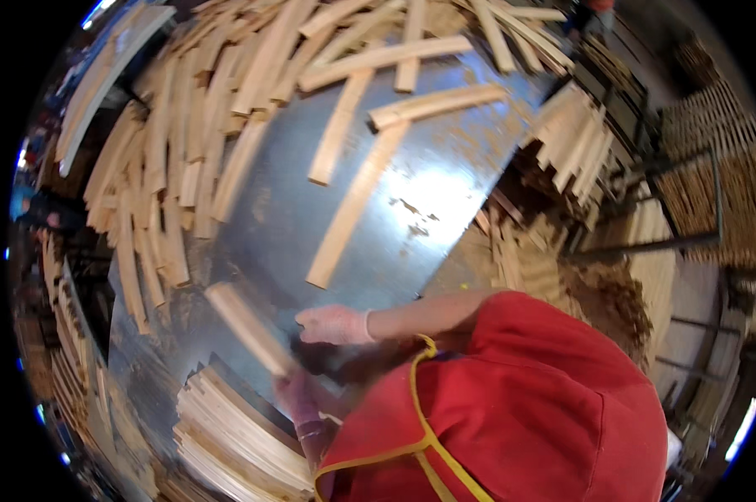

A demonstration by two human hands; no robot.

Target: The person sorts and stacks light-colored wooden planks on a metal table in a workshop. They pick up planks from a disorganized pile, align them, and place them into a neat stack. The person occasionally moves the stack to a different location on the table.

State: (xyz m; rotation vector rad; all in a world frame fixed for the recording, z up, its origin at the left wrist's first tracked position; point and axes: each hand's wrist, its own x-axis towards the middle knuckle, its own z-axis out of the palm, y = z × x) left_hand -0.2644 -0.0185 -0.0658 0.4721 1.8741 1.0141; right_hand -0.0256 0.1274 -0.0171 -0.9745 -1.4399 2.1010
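Note:
A pale wooden slat (248,326) slants over the near left part of the metal table (277,243). My left hand (297,395), in a pinkish glove, is closed round its near end. My right hand (334,324), in a pale pink glove, hovers to the right of that slat, apart from it. Its fingers are curled in and no piece shows in them. Just left of my left hand lies a neat stack of slats (235,435). A long loose slat (357,209) rests on the table beyond my right hand.
Loose slats (177,142) are heaped along the table's left and far sides. Another slat (436,105) lies across the far middle. Beyond the right edge are a bundle of slats (570,138) and a metal-framed rack (687,238). A person (51,213) stands far left.

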